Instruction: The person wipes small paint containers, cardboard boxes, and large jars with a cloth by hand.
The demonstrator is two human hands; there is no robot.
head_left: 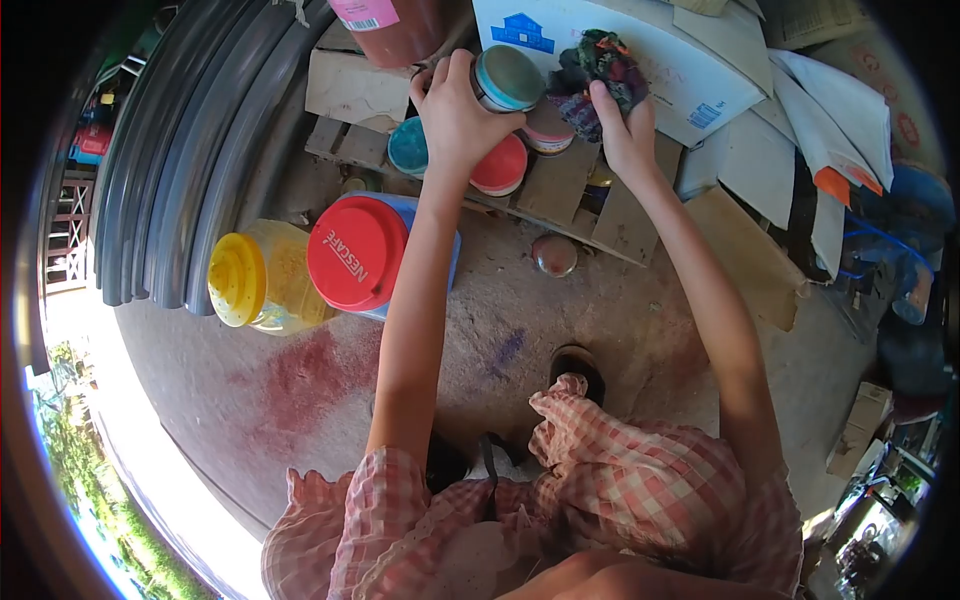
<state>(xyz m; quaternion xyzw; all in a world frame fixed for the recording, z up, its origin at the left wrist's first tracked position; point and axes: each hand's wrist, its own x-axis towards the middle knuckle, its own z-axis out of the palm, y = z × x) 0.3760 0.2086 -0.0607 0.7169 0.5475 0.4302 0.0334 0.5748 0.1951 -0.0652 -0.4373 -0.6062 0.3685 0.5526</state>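
Apart but near each other, both hands are full: the left hand [462, 115] clasps the green-lidded jar [508, 78] by its side, and the right hand [628, 135] grips a crumpled multicolored cloth [600, 82] just beside it. A teal-lidded jar [408, 146] and a red-lidded jar [499, 165] sit near the left hand on the wooden pallet [550, 188].

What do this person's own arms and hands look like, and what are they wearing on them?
The left hand and right hand are human, with no gloves, rings or watch that I can see. Both forearms are uncovered; the left sleeve is pink-and-white check, and the right sleeve looks the same, though shadowed.
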